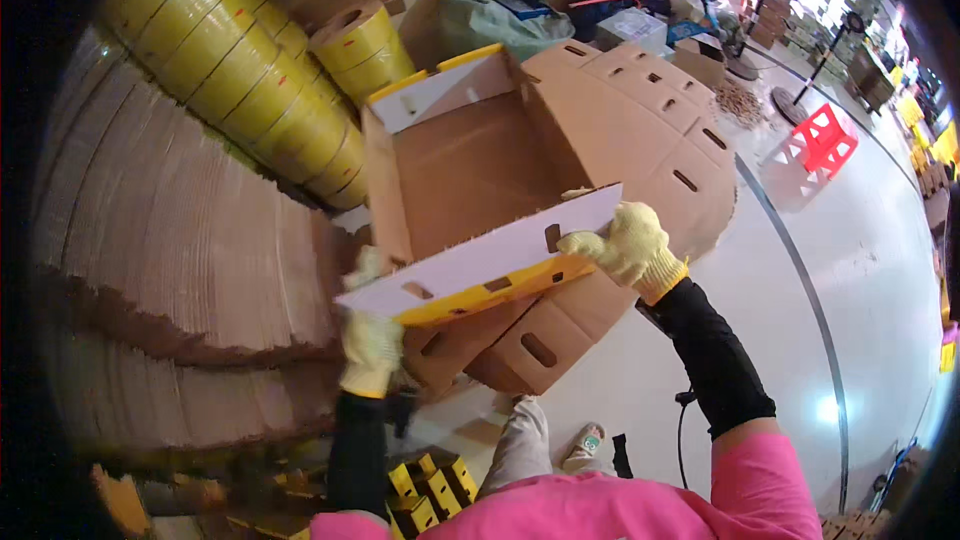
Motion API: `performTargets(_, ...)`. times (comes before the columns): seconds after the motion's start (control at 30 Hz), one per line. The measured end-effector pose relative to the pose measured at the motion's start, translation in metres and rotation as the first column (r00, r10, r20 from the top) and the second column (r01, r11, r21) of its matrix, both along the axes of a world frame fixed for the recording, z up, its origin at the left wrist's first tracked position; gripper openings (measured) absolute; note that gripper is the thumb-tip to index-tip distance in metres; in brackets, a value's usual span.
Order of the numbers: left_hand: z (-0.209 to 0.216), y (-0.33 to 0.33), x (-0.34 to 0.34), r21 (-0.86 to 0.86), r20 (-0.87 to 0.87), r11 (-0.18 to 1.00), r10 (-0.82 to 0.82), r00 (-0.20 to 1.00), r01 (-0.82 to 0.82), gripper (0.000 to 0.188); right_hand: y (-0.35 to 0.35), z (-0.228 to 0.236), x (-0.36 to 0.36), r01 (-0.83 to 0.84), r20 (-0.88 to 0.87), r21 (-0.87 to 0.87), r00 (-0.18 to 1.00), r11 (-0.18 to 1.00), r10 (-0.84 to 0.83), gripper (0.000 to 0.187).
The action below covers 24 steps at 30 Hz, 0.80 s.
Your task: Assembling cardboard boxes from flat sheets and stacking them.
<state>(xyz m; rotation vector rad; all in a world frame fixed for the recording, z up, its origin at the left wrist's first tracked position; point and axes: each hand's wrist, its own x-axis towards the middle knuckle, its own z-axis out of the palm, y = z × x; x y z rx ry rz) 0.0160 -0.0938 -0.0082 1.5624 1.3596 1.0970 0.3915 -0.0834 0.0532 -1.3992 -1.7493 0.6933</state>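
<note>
A person in a pink top (620, 510) grips an open cardboard box (480, 170) by its near white panel (475, 264), the gloved right hand (635, 245) clasping one end, thumb across the face, the gloved left hand (371, 348), blurred, wrapped around the other. The box sits over the left edge of a flat cardboard stack (640, 135), beside yellow rolls (235, 70); a red stool (828, 145) stands well apart.

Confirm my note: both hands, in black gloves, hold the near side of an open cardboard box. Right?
Not quite: the gloves are pale yellow, not black, as the head view shows. The left hand and right hand do hold the near side of the open cardboard box.
</note>
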Motion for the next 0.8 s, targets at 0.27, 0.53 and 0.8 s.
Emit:
performTargets(0.27, 0.051, -0.005, 0.059, -0.029, -0.221, 0.97, 0.23, 0.948, -0.242, 0.072, 0.028, -0.012, -0.009, 0.35, 0.305, -0.035, 0.896, 0.936, -0.323, 0.055)
performTargets(0.53, 0.031, 0.05, 0.083, 0.5, -0.701, 0.847, 0.272, 0.66, 0.182, 0.074, 0.086, -0.058, 0.013, -0.255, 0.83, 0.252, 0.552, 0.934, -0.074, 0.067)
performTargets(0.8, 0.044, 0.017, 0.088, -0.408, -0.772, 0.837, -0.529, 0.353, 0.364, 0.044, -0.013, -0.071, 0.002, -0.385, 0.717, 0.068, 0.66, 0.92, 0.223, 0.046)
